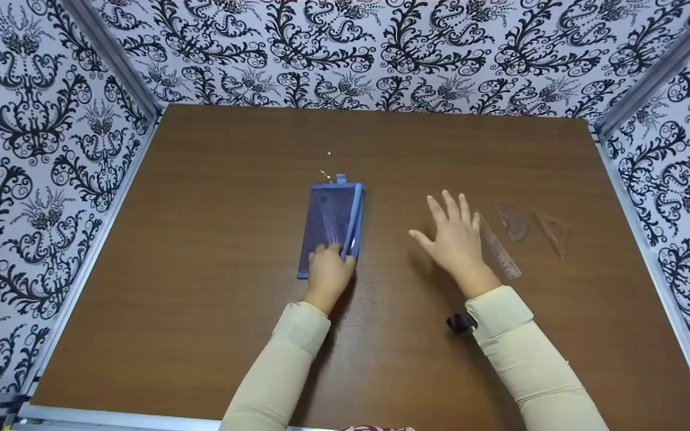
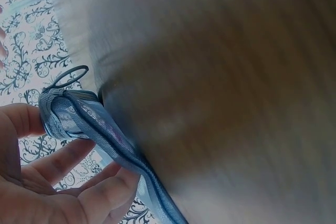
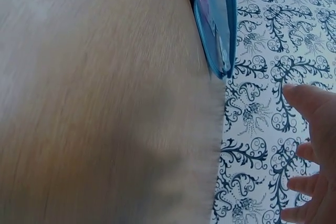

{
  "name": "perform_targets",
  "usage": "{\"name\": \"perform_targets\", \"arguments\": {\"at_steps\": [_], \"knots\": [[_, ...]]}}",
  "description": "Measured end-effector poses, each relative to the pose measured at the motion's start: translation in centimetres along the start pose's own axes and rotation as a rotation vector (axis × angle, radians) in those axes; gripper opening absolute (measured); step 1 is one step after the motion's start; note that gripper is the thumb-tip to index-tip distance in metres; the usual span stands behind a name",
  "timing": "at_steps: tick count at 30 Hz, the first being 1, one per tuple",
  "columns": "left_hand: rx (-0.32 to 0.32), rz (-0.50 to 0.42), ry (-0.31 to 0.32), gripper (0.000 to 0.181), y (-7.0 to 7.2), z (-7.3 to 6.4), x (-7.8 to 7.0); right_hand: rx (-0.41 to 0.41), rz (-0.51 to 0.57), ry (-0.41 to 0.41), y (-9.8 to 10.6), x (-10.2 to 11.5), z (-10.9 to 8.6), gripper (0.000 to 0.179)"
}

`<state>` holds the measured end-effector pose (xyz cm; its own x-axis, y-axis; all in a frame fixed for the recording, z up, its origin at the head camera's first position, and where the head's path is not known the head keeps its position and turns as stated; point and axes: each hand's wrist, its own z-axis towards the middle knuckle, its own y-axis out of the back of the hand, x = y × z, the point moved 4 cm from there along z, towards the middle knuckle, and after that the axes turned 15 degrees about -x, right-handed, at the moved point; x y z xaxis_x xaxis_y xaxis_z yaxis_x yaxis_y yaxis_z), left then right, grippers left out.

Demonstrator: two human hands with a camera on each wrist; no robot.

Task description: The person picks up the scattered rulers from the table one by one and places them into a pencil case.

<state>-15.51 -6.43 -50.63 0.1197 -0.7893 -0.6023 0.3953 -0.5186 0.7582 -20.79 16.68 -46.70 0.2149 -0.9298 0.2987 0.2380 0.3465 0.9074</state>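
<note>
A blue zip pouch (image 1: pixel 323 206) with see-through sides lies near the middle of the brown table, its zip along the right side. My left hand (image 1: pixel 330 275) grips its near end; in the left wrist view the thumb and fingers (image 2: pixel 107 192) pinch the pouch (image 2: pixel 100 124) by its edges. To the right, my right hand (image 1: pixel 457 242) is spread and holds nothing, beside a clear ruler (image 1: pixel 502 254). Several fingers (image 3: pixel 304 184) show in the right wrist view, apart from the pouch (image 3: pixel 218 30). What the pouch contains is hard to make out.
Right of the ruler lie a clear half-round protractor (image 1: pixel 513 222) and a reddish clear set square (image 1: pixel 554 233). A small shiny piece (image 1: pixel 326 175) sits just beyond the pouch. Patterned walls (image 1: pixel 351 54) stand at the table's back and sides.
</note>
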Motion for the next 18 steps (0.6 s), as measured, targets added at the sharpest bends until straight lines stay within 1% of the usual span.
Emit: {"name": "perform_targets", "arguments": {"at_steps": [6,18], "knots": [[-0.007,0.003,0.006,0.031,0.0,0.1,0.1,0.001,0.002,-0.02,0.5,-0.5,-0.1,0.08],[0.012,0.002,0.032,0.034,-0.1,0.1,0.1,-0.012,-0.001,-0.05,1.1,-2.7,-0.4,0.082]]}}
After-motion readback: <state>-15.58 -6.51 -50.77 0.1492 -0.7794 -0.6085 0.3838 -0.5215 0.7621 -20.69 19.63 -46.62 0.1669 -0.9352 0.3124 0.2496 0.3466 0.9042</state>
